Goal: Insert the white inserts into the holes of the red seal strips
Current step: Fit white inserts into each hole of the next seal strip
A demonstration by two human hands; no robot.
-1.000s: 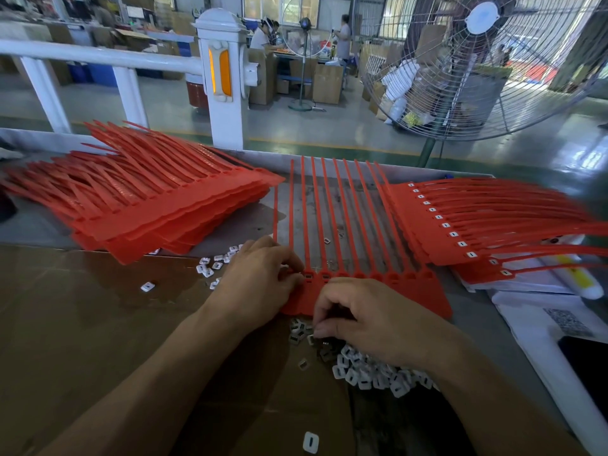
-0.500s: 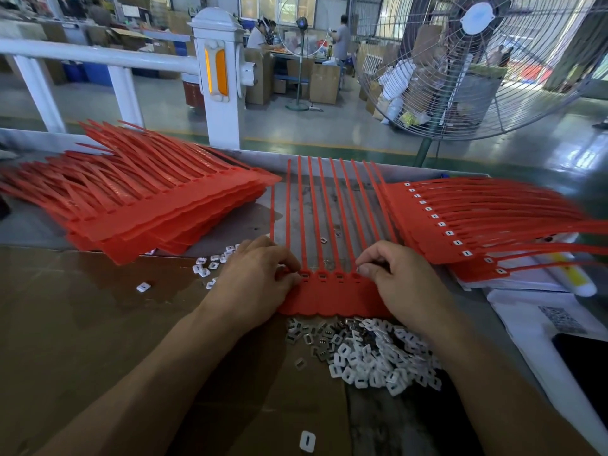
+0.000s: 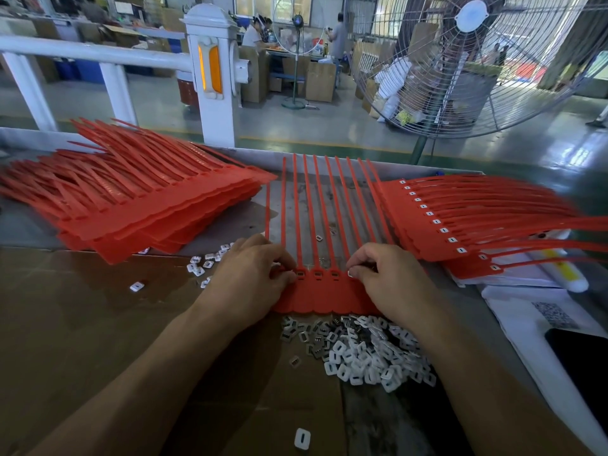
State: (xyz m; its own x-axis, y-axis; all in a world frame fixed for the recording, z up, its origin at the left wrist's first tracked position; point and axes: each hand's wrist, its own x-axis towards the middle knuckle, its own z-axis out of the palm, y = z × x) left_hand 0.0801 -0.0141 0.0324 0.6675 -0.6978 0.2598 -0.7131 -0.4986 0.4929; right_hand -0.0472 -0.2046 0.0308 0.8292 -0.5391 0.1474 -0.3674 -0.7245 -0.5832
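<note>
We work at a metal table (image 3: 329,205) partly covered by brown cardboard (image 3: 82,324), with a big wire-caged standing fan (image 3: 477,60) beyond its far edge. On our left lies a tall stack of red seal strips (image 3: 131,205) whose holes we cannot see; on our right a second stack (image 3: 460,218) shows a white insert in each hole. Between the two stacks one row of joined red seal strips (image 3: 329,294) lies flat, its thin tails pointing away from us and its tab end toward us. Three holes in the middle of that row are visible between our hands. Our left hand (image 3: 250,278) rests on the row's left end, fingers curled down, its fingertips pinching at the hole there, though we cannot tell what they hold. Our right hand (image 3: 391,278) covers the right end and pinches a white insert (image 3: 350,274) at a hole. Just below the row, near us, sits a heap of loose white inserts (image 3: 365,353); a smaller scatter (image 3: 204,263) lies left of our left hand, and one single insert (image 3: 302,438) lies on the cardboard nearest us.
</note>
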